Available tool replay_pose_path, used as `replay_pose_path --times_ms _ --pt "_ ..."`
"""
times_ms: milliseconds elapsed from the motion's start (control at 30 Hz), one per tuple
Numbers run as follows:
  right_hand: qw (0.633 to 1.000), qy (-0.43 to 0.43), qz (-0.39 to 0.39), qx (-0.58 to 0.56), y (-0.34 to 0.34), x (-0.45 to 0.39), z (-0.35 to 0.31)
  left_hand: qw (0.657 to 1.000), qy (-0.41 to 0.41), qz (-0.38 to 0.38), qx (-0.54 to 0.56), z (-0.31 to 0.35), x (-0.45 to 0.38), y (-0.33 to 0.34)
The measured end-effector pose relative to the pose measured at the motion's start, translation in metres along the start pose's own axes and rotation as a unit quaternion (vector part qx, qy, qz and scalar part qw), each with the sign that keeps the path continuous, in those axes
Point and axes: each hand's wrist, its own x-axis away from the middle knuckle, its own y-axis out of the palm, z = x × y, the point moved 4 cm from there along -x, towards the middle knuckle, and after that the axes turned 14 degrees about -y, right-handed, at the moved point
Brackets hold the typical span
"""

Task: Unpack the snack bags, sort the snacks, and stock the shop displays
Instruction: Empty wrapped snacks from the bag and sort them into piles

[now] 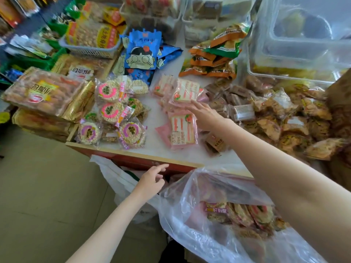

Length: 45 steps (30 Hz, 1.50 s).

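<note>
While the right hand (204, 114) reaches across the table (190, 152), fingers extended at a pink packet (187, 90) tilted atop its pile, apparently setting like with like, the left hand (152, 179) hovers relaxed, holding nothing, beside the clear plastic bag (190, 221). More snacks (245, 213) wait inside, mouth open for easy reach.

The shelves (17, 10) at the top left are blurry. The clear bag (218, 215) hides most snacks inside and runs off the bottom.
</note>
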Motion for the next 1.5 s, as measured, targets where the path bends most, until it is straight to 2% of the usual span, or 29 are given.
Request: replay_pose_path --times_ms 200,300,367,467,533,633,700,767,900,1000,1067,1200,1367,1500 --pt "0.991 0.002 0.124 -0.041 -0.016 0.072 0.013 0.997 0.045 -0.039 -0.045 0.016 0.013 0.02" --pt "0.984 0.009 0.17 -0.053 -0.005 0.144 0.021 0.983 0.088 -0.068 -0.146 0.023 0.024 0.045" --pt "0.983 0.004 0.175 -0.053 0.014 0.194 0.015 0.969 0.085 -0.088 -0.215 0.024 0.027 0.062" --pt "0.99 -0.045 0.126 -0.039 0.065 0.249 -0.006 0.942 0.048 -0.105 -0.315 0.023 0.021 0.08" --pt "0.991 -0.077 0.098 -0.039 0.1 0.27 -0.023 0.939 0.045 -0.097 -0.328 0.028 0.017 0.083" --pt "0.998 -0.034 0.044 -0.023 0.137 0.273 -0.029 0.965 0.081 -0.018 -0.249 0.053 0.016 0.067" --pt "0.998 0.012 0.054 -0.021 0.141 0.264 -0.026 0.975 0.104 0.07 -0.185 0.072 0.02 0.045" --pt "0.998 -0.005 0.058 -0.014 0.148 0.25 -0.026 0.971 0.127 0.102 -0.175 0.084 0.024 0.034" --pt "0.996 -0.082 -0.005 -0.04 0.176 0.225 -0.037 0.963 0.091 0.049 -0.25 0.075 0.023 0.041" --pt "0.992 -0.05 -0.119 -0.014 0.2 0.21 -0.03 0.962 0.053 0.005 -0.269 0.064 0.017 0.047" --pt "0.991 -0.051 -0.121 0.001 0.208 0.199 -0.025 0.962 0.047 -0.006 -0.269 0.06 0.014 0.049" --pt "0.995 -0.053 -0.08 -0.019 0.217 0.198 -0.02 0.969 0.032 0.003 -0.243 0.058 0.012 0.05" --pt "0.988 -0.013 -0.019 -0.154 0.174 0.236 -0.015 0.982 0.041 0.001 -0.184 0.064 0.006 0.051" --pt "0.961 0.063 0.173 -0.205 0.089 0.253 0.006 0.991 0.08 0.007 -0.109 0.082 0.007 0.044"
